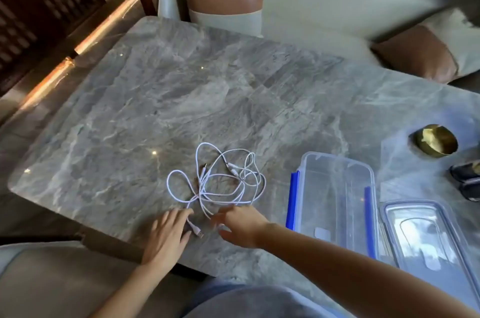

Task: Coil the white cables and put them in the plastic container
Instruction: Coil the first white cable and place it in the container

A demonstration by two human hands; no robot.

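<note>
Cables (pixel 220 177), white and tangled, sprawled in loose loops on the marble table (pixel 130 110), just beyond both hands and a little toward the middle of the tabletop. Left hand (pixel 166 233) flat and spread, palm down, fingertips at the near edge of the tangle, beside the strand that trails back toward the body and ends in a plug (pixel 196 230) lying between the two hands. Right hand (pixel 241 225) open too, fingers splayed and somewhat blurred, reaching in from the right with its tips touching or almost touching the nearest loop; hard to tell which. Nothing gripped by either hand. Tangle stretched mostly left to right, its widest loops on the far side, so both hands reach forward and away from the body to get at it. Left hand nearest the trailing plug end, probably the natural place to begin a coil; right hand nearer the bulk of the loops. Plastic container (pixel 335 198), clear with blue clips, open and empty on the table to the right of the cables, well clear of them and closest to the right arm. Lid (pixel 426 239) lying separately, just right of the container. Coiling not yet begun, by the look of it; nothing so far in the container.
</note>
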